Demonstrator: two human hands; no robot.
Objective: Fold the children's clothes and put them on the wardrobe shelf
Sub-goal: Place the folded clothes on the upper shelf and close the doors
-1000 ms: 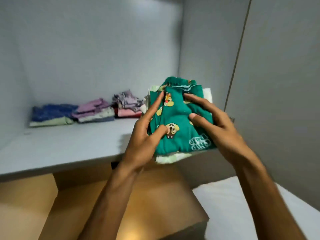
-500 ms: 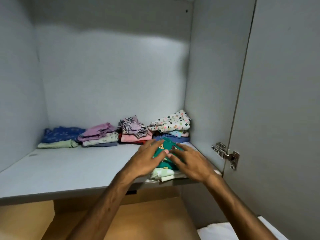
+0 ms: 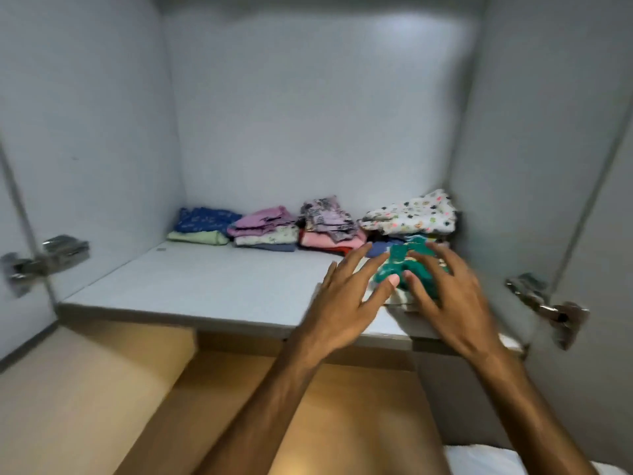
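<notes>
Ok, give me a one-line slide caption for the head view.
Both hands, left and right, fingers spread, over a folded green garment on the wardrobe shelf.

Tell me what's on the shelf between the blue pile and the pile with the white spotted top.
Two folded piles: a pink-topped pile and a grey patterned pile, seen in the head view.

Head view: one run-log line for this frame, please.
step: placing | green folded stack: on shelf, front right | left hand: open, over it | right hand: open, over it | four piles behind
</notes>
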